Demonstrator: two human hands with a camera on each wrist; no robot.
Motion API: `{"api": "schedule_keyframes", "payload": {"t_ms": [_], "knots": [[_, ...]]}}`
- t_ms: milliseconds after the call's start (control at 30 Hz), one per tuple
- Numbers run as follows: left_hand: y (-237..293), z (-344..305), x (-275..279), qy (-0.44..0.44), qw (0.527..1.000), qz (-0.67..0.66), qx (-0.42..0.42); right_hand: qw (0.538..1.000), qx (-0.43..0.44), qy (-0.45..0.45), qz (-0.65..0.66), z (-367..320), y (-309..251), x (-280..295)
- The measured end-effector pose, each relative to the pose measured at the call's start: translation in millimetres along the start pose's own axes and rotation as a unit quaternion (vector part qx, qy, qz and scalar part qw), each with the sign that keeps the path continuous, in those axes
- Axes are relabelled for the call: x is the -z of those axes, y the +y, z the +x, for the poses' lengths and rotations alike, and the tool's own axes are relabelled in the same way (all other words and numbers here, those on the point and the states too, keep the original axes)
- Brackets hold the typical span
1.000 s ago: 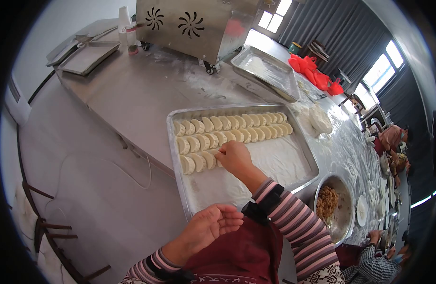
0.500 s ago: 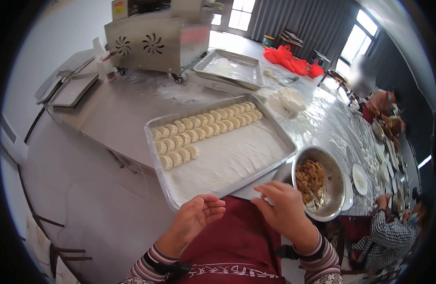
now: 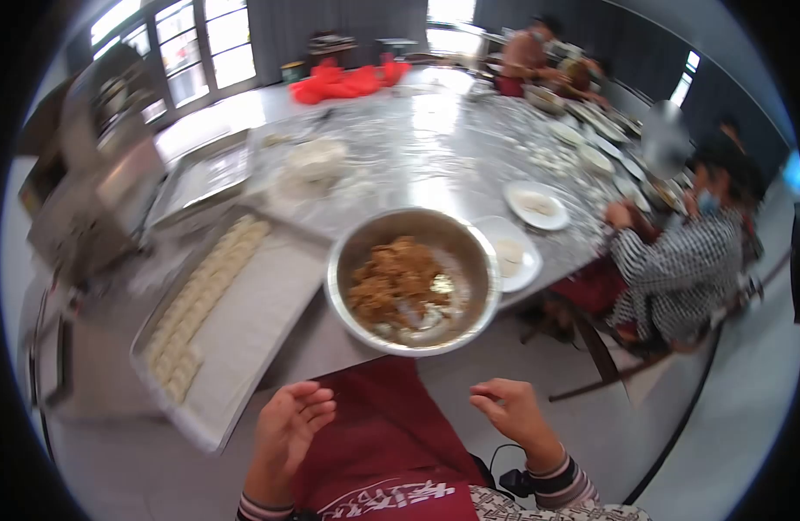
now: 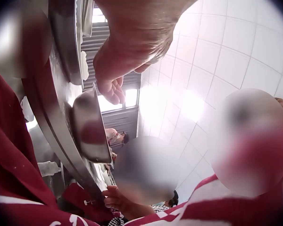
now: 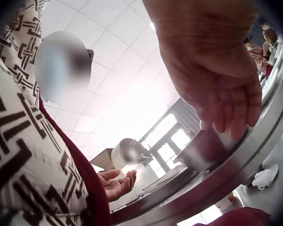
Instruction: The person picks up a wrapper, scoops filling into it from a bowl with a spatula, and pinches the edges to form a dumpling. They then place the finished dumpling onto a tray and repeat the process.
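Note:
My left hand (image 3: 291, 425) hovers in front of the apron, palm turned inward, fingers loosely bent and holding nothing. Across from it, my right hand (image 3: 515, 417) hangs in the air with fingers relaxed and thumb near the fingertips; nothing shows in it. A steel bowl (image 3: 476, 282) stands at the table edge ahead of both hands, with brown shredded filling (image 3: 396, 278) inside. To the left lies a metal tray (image 3: 257, 317), floured, with rows of crimped dumplings (image 3: 204, 291) along its far side. The right wrist view shows the right hand's fingers (image 5: 231, 113) overlapping the bowl (image 5: 203, 153).
White plates (image 3: 515, 198) with pale flat pieces stand right of the bowl. A whitish dough mound (image 3: 317, 161), another tray (image 3: 161, 211), red bags (image 3: 343, 82) and a steel machine (image 3: 96, 182) are farther back. A seated person (image 3: 682, 252) in a checked top works at the right.
The right hand has left the dumpling row and drawn back toward the body, now farther right. The head view has swung right, bringing the bowl to the middle. The left hand stays near the apron.

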State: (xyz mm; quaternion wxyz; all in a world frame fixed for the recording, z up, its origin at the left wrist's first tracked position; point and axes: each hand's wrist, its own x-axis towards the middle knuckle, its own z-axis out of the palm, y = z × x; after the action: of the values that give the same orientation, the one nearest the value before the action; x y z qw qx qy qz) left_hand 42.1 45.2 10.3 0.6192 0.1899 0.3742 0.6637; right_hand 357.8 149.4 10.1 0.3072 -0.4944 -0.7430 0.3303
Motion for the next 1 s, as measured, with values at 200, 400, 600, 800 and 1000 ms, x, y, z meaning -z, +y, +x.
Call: {"api": "schedule_keyframes", "payload": {"t_ms": [200,400,600,800,1000], "knots": [[-10.4,20.0,-16.2,-0.025,0.999,0.033,0.001,0.995,-0.044,0.071,0.056,36.3,54.8,19.3],[-12.9,35.2,-17.5,-0.043,0.996,-0.037,0.067,0.967,-0.012,0.237,-0.092,170.9,114.7,55.0],[-18.4,41.5,-13.4,-0.018,0.997,-0.018,0.066,0.948,-0.114,0.103,-0.279,274.4,141.0,74.5],[-21.7,49.2,-13.6,-0.005,0.998,-0.006,0.064,0.924,-0.107,0.076,-0.358,296.4,155.4,60.9],[-21.2,50.5,-17.3,-0.013,0.998,0.0,0.055,0.93,-0.093,0.071,-0.348,285.6,146.1,58.8]]}}
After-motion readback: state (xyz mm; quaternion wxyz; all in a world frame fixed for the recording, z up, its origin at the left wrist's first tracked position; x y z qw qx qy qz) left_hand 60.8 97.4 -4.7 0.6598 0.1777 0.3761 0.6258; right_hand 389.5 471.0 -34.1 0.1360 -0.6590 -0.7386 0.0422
